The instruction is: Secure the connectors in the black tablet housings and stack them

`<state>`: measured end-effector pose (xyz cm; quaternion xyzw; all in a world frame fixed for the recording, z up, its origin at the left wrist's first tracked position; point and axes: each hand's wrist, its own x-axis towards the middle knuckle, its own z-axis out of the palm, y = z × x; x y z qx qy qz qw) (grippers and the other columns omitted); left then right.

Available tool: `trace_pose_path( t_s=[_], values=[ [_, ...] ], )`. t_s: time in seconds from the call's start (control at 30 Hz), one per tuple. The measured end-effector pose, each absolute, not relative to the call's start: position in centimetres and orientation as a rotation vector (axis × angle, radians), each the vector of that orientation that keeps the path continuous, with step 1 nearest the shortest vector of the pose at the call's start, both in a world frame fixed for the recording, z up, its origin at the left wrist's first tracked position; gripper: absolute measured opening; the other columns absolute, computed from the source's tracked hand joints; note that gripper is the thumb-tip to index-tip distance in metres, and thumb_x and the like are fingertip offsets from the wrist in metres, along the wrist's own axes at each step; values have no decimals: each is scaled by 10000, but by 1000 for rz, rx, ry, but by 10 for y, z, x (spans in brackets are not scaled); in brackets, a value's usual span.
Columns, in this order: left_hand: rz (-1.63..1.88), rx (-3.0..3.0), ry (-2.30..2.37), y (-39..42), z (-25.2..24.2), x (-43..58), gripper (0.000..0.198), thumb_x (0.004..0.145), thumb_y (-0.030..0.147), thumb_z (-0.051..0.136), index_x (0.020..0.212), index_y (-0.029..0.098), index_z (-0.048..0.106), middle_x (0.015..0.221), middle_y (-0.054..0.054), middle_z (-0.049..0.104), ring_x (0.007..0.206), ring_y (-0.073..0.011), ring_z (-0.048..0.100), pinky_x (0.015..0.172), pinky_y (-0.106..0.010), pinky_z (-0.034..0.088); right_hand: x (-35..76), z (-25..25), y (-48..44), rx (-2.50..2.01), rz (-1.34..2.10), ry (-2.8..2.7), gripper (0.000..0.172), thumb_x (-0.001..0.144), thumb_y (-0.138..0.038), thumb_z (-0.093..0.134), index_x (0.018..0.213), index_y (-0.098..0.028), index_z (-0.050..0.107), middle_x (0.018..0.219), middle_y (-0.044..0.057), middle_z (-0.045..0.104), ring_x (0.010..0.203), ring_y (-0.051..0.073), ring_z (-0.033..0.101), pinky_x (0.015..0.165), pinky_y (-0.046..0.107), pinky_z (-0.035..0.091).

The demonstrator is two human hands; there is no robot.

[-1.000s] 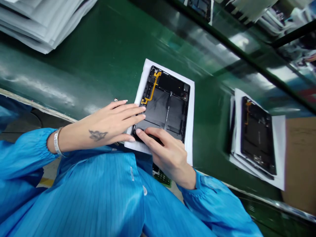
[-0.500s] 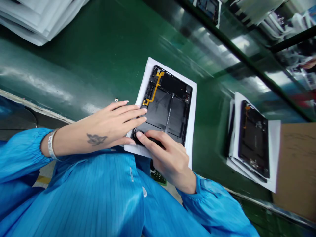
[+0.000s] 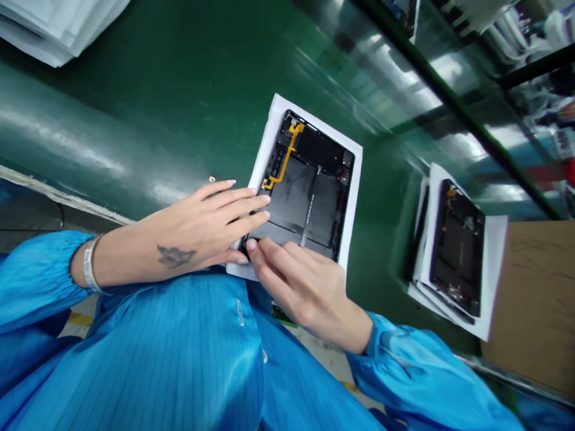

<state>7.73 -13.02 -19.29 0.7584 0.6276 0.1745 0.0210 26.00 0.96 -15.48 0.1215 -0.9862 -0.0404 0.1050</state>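
Observation:
An opened black tablet with its inner parts and a yellow flex cable showing lies on a white sheet on the green belt. My left hand lies flat, fingers stretched out, on the tablet's near left corner. My right hand presses its fingers together on the tablet's near edge, fingertips right beside those of the left hand. I cannot make out anything held in it. Both arms wear blue sleeves.
A second opened tablet rests on stacked white sheets to the right, next to a brown cardboard box. A pile of white sheets sits at the upper left. A dark rail crosses the belt at the back.
My right hand's fingertips slid left along the tablet's near edge toward the left hand. The left hand stayed put. The view shifted slightly.

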Motion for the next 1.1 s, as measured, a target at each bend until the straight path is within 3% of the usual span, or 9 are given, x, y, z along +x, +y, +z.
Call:
trace_pose_path(
  t_s=[0.27, 0.4, 0.6, 0.73, 0.93, 1.1],
  values=[
    [568, 2347, 1908, -132, -194, 74, 522, 1049, 412, 458, 1493, 139, 441, 1577, -133, 431, 1447, -311, 426, 1224, -502, 313, 258, -150, 6, 394, -163, -2889, 212, 1008, -108, 496, 1028, -111, 707, 981, 101, 737, 671, 140, 574, 539, 297, 434],
    [568, 2384, 1898, -131, -198, 70, 551, 1044, 443, 457, 1504, 141, 424, 1595, -134, 404, 1475, -296, 390, 1237, -497, 304, 258, -158, 6, 394, -216, -2842, 209, 1009, -130, 507, 983, -139, 714, 866, 56, 726, 633, 135, 563, 488, 295, 386],
    [493, 2406, 1934, -134, -195, 61, 680, 1017, 555, 455, 1552, 150, 343, 1620, -157, 348, 1506, -317, 336, 1213, -532, 352, 270, -165, 22, -78, 309, -2625, 309, 1022, -114, 447, 1211, -200, 677, 1089, 67, 719, 907, 155, 684, 703, 264, 557],
    [636, 2395, 2004, -141, -193, 62, 549, 1034, 399, 503, 1529, 188, 390, 1535, -157, 482, 1425, -281, 471, 1165, -475, 438, 279, -164, 10, -379, 432, -2344, 318, 1005, -204, 562, 1295, -293, 659, 1014, 48, 709, 854, 169, 680, 721, 309, 577],
    [742, 2400, 2034, -152, -191, 67, 400, 1020, 141, 451, 1403, 217, 541, 1365, -127, 640, 1284, -225, 608, 1079, -415, 533, 273, -166, -11, -620, 756, -1981, 258, 1020, -355, 556, 1189, -253, 722, 834, 20, 702, 678, 150, 643, 620, 298, 554],
    [803, 2477, 1978, -158, -193, 70, 462, 987, 53, 439, 1411, 208, 542, 1327, -131, 661, 1272, -228, 618, 1041, -414, 563, 274, -178, -9, -425, 815, -1952, 479, 1070, -445, 367, 993, -184, 761, 814, 55, 688, 772, 174, 623, 707, 343, 528]
  ],
)
